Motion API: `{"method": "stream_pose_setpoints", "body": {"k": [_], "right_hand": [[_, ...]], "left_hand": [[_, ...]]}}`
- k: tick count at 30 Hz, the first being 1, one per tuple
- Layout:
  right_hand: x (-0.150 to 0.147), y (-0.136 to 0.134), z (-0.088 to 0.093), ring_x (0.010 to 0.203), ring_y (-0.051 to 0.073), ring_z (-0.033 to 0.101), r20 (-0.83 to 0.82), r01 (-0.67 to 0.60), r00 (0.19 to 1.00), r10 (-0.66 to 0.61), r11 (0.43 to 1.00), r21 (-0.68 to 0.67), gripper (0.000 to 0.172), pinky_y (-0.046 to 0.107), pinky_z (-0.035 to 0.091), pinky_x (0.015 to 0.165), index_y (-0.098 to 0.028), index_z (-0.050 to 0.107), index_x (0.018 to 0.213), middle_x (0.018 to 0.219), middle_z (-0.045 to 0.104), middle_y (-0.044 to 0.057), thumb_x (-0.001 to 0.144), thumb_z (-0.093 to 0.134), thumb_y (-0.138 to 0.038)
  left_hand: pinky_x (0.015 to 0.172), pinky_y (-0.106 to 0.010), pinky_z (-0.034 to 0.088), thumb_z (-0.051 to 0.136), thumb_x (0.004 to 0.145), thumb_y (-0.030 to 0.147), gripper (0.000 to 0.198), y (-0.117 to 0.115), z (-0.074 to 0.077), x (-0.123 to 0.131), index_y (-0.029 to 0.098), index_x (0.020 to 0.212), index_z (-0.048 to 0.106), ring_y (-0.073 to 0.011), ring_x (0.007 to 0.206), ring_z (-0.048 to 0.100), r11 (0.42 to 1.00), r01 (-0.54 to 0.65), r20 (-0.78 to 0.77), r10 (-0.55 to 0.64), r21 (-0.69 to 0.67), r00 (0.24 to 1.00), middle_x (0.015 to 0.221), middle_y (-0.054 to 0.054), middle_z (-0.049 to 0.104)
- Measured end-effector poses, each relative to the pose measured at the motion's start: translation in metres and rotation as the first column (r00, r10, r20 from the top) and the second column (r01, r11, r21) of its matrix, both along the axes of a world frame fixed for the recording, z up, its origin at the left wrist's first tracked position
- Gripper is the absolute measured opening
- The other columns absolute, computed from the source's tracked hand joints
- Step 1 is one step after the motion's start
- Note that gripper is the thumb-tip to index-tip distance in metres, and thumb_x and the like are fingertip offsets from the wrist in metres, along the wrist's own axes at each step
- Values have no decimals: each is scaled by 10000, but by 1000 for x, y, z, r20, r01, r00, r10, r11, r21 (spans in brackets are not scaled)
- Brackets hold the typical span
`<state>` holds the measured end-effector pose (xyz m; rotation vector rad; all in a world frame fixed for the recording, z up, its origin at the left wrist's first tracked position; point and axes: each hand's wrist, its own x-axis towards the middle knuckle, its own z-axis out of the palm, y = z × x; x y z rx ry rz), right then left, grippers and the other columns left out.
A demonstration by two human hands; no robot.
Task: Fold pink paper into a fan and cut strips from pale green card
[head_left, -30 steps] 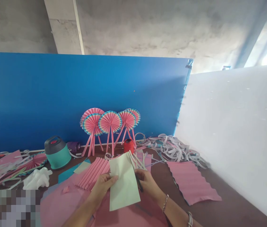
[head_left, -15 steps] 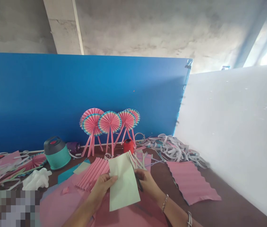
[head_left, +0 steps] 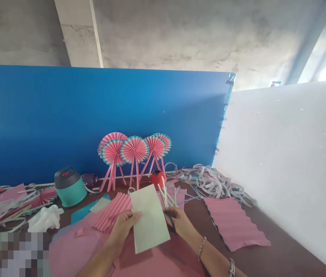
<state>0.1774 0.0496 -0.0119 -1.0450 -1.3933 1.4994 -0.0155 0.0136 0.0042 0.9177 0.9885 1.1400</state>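
A pale green sheet of paper (head_left: pixel 150 221) is pinched at its left edge by my left hand (head_left: pixel 124 229), thumb on top. My right hand (head_left: pixel 181 225), wearing bracelets at the wrist, is closed around dark-handled scissors (head_left: pixel 169 222) close to the sheet's right edge. Thin pale strips (head_left: pixel 166 197) stand up beside that edge, just above my right fingers. Pink paper (head_left: pixel 157 263) lies beneath both hands, and a pleated pink piece (head_left: pixel 113 211) is left of the sheet.
Pink pleated fans (head_left: pixel 134 149) lean against a blue board (head_left: pixel 64 111). A red container (head_left: pixel 157 179) and a teal-and-grey one (head_left: pixel 69 190) stand behind my hands. Curled strips (head_left: pixel 209 182) are piled back right, near a wavy pink sheet (head_left: pixel 238 223). Crumpled white material (head_left: pixel 45 218) lies left.
The green sheet has shifted slightly left and up, away from the scissors. The pale strips now stand more upright and apart from its edge.
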Motion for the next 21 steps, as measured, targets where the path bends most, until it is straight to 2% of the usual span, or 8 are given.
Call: {"method": "stream_pose_setpoints", "body": {"k": [4, 7, 9, 11, 14, 18, 21], "right_hand": [[5, -6, 13, 501, 83, 418, -83, 10, 996, -16, 997, -78, 383, 219, 323, 496, -147, 570, 596, 533, 495, -22, 628, 682, -512], [6, -9, 17, 515, 76, 423, -100, -26, 995, 16, 995, -99, 337, 199, 315, 487, -158, 590, 723, 573, 492, -43, 537, 761, -381], [6, -8, 15, 480, 59, 373, -78, -14, 997, 7, 996, -87, 362, 188, 276, 454, -171, 592, 792, 552, 447, -70, 494, 769, -275], [4, -7, 12, 469, 50, 322, -58, 20, 998, -23, 999, -48, 345, 186, 246, 443, -178, 588, 807, 541, 404, -84, 505, 743, -235], [2, -4, 7, 491, 56, 308, -48, 52, 998, -51, 998, 24, 344, 191, 248, 460, -183, 584, 797, 543, 374, -88, 499, 740, -255], [3, -4, 6, 478, 63, 295, -6, 63, 998, -63, 997, 44, 364, 205, 250, 461, -175, 592, 833, 509, 329, -96, 530, 716, -334], [6, -6, 8, 481, 73, 327, 68, 35, 997, -38, 998, 48, 393, 216, 257, 459, -158, 605, 858, 522, 378, -78, 558, 703, -391]], "left_hand": [[603, -297, 471, 698, 640, 482, 421, 3, 0, -4, 109, 833, 709, -233, 673, 657, 994, -105, -44, 106, 26, 993, 750, -101, 728], [612, -308, 476, 691, 624, 512, 462, 4, 2, -5, 112, 855, 704, -256, 714, 660, 985, -170, -87, 173, 39, 981, 776, -98, 731], [653, -312, 484, 690, 632, 496, 457, 4, 2, -5, 121, 892, 698, -264, 775, 660, 982, -173, -102, 179, 71, 978, 835, -97, 732], [715, -322, 488, 700, 640, 454, 435, 5, 1, -5, 134, 935, 691, -269, 841, 654, 988, -116, -96, 127, 105, 987, 898, -93, 727], [752, -352, 491, 729, 618, 410, 412, 7, -2, -6, 141, 928, 698, -281, 844, 658, 993, -49, -82, 58, 108, 995, 888, -89, 731], [743, -359, 494, 723, 625, 408, 388, 9, -4, -10, 136, 901, 706, -284, 844, 659, 987, -139, -98, 147, 82, 984, 875, -95, 733], [716, -342, 494, 684, 658, 448, 408, 9, -1, -14, 120, 900, 705, -277, 836, 659, 977, -199, -93, 205, 78, 974, 886, -109, 730]]}}
